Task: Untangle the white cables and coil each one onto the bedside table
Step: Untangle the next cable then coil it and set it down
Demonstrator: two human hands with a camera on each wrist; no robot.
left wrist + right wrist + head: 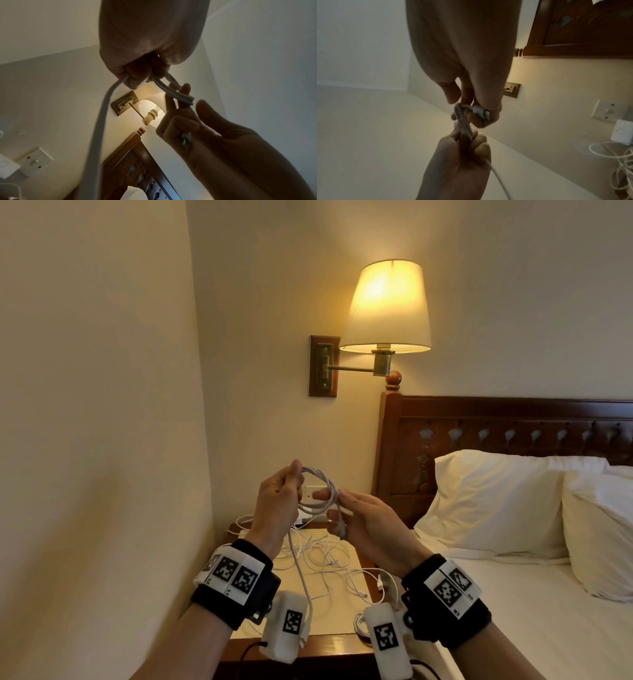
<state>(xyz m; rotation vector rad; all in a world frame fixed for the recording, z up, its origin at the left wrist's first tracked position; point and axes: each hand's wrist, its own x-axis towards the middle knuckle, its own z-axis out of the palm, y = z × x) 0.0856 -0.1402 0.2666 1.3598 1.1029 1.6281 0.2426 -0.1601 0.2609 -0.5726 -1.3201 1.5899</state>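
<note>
A white cable coil (pixel 320 489) of a few loops hangs in the air between both hands, above the bedside table (pixel 337 623). My left hand (pixel 279 498) grips the coil's left side (pixel 159 82), and a loose tail (pixel 301 573) drops from it toward the table. My right hand (pixel 356 518) pinches the coil's right side and holds the cable's plug end (pixel 480 111) against its fingers (pixel 176 125). Several other thin white cables (pixel 325 559) lie tangled on the table's cream mat.
A lit wall lamp (pixel 387 309) hangs above the table. A wall socket (pixel 313 493) with a white charger sits behind the hands. The wooden headboard (pixel 507 422), pillows (pixel 496 501) and bed stand to the right; a wall closes the left side.
</note>
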